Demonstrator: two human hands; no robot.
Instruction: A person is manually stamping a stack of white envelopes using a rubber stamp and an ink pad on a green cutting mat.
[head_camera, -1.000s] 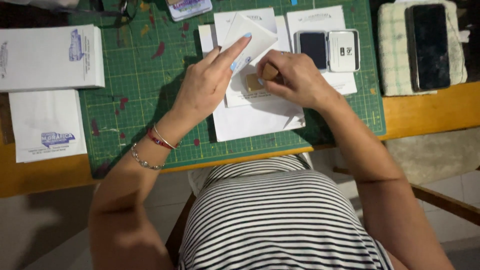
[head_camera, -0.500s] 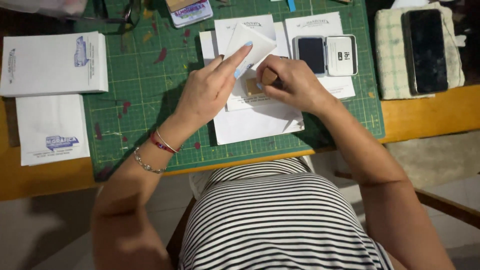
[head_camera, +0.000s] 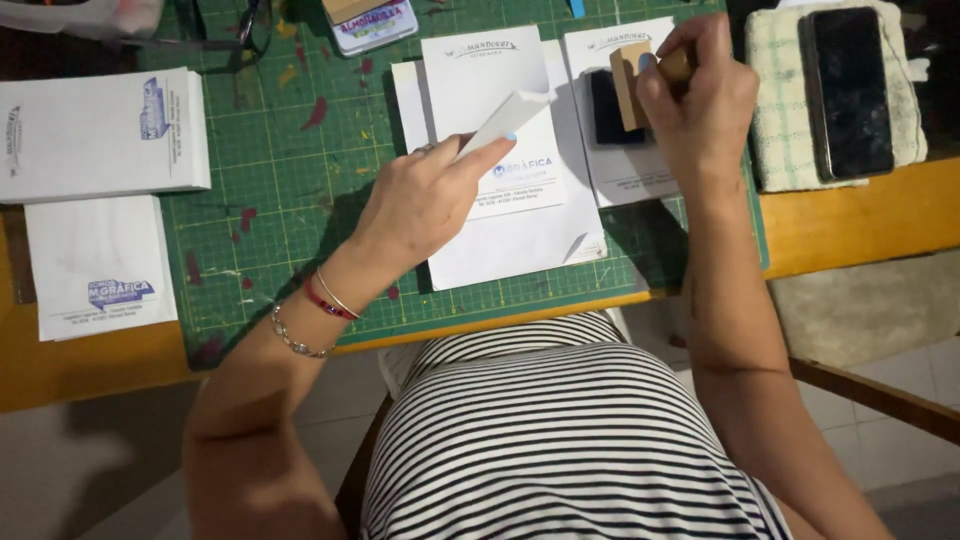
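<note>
- Head view, hands: the left hand was pinched shut on the lifted top leaf of a stack of white paper sheets, thumb and forefinger holding the curled leaf up near the middle of the green cutting mat.
- The right hand was clamped round a wooden stamp, a blocky pale-wood piece with a rounded knob, held tilted just above a dark ink pad toward the far edge of the desk.
- The two hands were well apart, the left nearer the person, the right farther and to the right.
- Materials: the mat was matte green, gridded with fine lines and flecked with red and yellow paint stains; the desk was smooth orange-yellow wood, bare along its near edge.
- The paper was thin, smooth and rectangular, one lower corner dog-eared; it carried a grey header at the top and a blue logo in the middle.
- Another printed sheet lay beneath the ink pad, touching the stack's right side.
- Near the left edge lay two white pads: a wide notepad with a blue emblem, and a smaller notepad with a blue label low on its face.
- At the far right corner a black phone rested on a pale checked cloth of woven texture.
- Thin bracelets, one red and others metal, circled the left wrist.
</note>
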